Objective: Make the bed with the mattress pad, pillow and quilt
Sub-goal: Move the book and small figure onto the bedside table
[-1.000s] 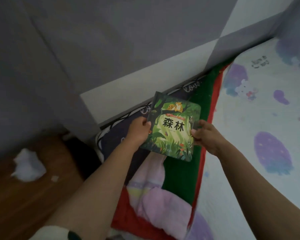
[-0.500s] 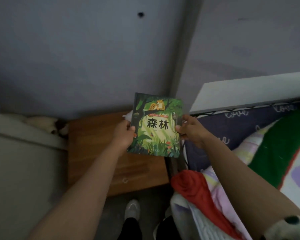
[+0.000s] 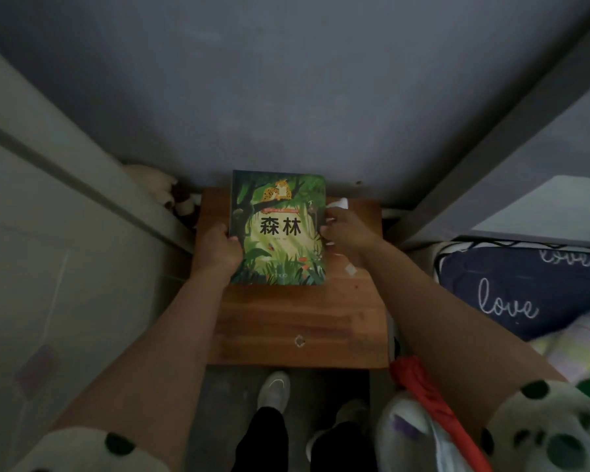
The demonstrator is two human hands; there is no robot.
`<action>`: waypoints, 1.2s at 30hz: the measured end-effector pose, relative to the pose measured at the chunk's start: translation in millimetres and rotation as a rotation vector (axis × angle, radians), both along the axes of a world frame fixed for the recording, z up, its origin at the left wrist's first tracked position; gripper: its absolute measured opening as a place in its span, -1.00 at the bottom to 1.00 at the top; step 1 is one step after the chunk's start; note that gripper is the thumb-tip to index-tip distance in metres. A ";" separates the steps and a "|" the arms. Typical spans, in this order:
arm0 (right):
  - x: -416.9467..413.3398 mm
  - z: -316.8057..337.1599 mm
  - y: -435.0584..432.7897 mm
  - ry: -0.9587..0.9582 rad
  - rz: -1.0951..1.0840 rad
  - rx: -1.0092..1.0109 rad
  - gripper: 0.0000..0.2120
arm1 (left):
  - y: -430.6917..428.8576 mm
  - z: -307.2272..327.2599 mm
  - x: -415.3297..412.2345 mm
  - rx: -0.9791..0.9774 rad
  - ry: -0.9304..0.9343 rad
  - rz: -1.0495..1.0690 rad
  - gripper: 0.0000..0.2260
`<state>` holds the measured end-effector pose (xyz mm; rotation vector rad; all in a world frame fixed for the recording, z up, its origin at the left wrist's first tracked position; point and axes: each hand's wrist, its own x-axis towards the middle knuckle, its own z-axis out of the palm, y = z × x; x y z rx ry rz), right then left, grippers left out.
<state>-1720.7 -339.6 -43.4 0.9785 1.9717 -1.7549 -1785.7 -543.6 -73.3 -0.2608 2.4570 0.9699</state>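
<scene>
Two hands, left hand (image 3: 218,252) and right hand (image 3: 346,233), grip the picture book (image 3: 280,229) by its sides, now carried off the bed (image 3: 539,206) to over the tabletop (image 3: 304,318), likely clearing the navy pillow (image 3: 511,287) right of them for bed-making.

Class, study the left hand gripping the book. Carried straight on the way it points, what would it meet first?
Probably the wooden table top under the book that the left hand grips; beyond it, the grey wall. Depth is unclear.
</scene>
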 end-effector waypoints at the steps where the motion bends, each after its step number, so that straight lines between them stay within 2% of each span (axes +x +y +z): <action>1: -6.3 -12.4 -0.2 -0.006 0.018 0.034 -0.73 | -1.3 -4.4 -3.0 -0.009 0.002 0.002 -0.88; 2: -10.4 -26.3 2.1 -0.007 0.055 0.063 -0.68 | -2.3 -9.3 -6.0 -0.012 -0.001 0.001 -0.87; 4: -19.1 -109.8 28.1 -0.021 0.081 0.125 -0.52 | -1.3 -15.6 -9.5 -0.030 -0.027 -0.009 -0.87; 5: -21.8 -119.2 28.4 -0.043 0.062 0.132 -0.48 | -1.7 -23.9 -11.3 -0.035 -0.042 -0.021 -0.84; 7: -25.9 -82.7 9.5 -0.064 -0.003 0.066 -0.59 | 2.3 -26.7 -12.3 -0.064 -0.051 -0.042 -0.70; 8: -28.3 -53.5 -5.8 -0.095 -0.007 0.021 -0.71 | 3.6 -34.6 -14.2 -0.089 -0.060 -0.066 -0.67; 9: -31.0 -47.4 -11.0 -0.129 0.002 -0.005 -0.74 | 7.2 -32.2 -14.3 -0.121 -0.063 -0.085 -0.66; 11: -33.9 -52.4 -14.0 -0.143 -0.001 -0.004 -0.66 | 14.0 -27.1 -13.8 -0.157 -0.062 -0.104 -0.63; 15: -40.2 -68.7 -9.9 -0.168 0.051 0.101 -0.54 | 26.7 -36.5 -17.4 -0.081 -0.131 -0.108 -0.62; 18: -38.0 -63.7 -9.8 -0.165 0.093 0.098 -0.64 | 37.2 -41.3 -16.7 -0.068 -0.206 -0.154 -0.62; 21: -34.9 -61.2 -4.2 -0.117 0.096 0.125 -0.74 | 49.1 -38.8 -15.9 -0.045 -0.180 -0.179 -0.59; 25: -26.2 -50.7 18.1 0.019 0.091 0.407 -0.84 | 69.5 -30.5 -13.9 -0.005 -0.104 -0.243 -0.60; 27: -18.1 -40.8 31.0 0.101 0.037 0.479 -0.81 | 83.8 -23.2 -6.7 0.041 -0.123 -0.268 -0.57; 30: -1.6 -37.5 53.2 0.171 0.090 0.663 -0.73 | 105.1 -23.4 4.4 0.114 -0.137 -0.302 -0.59; 33: 14.2 -52.9 62.5 0.134 0.257 0.704 -0.67 | 120.4 -27.3 15.4 0.196 -0.169 -0.351 -0.68; 36: 27.0 -58.3 66.3 0.117 0.367 0.699 -0.63 | 132.1 -32.9 25.5 0.269 -0.227 -0.394 -0.67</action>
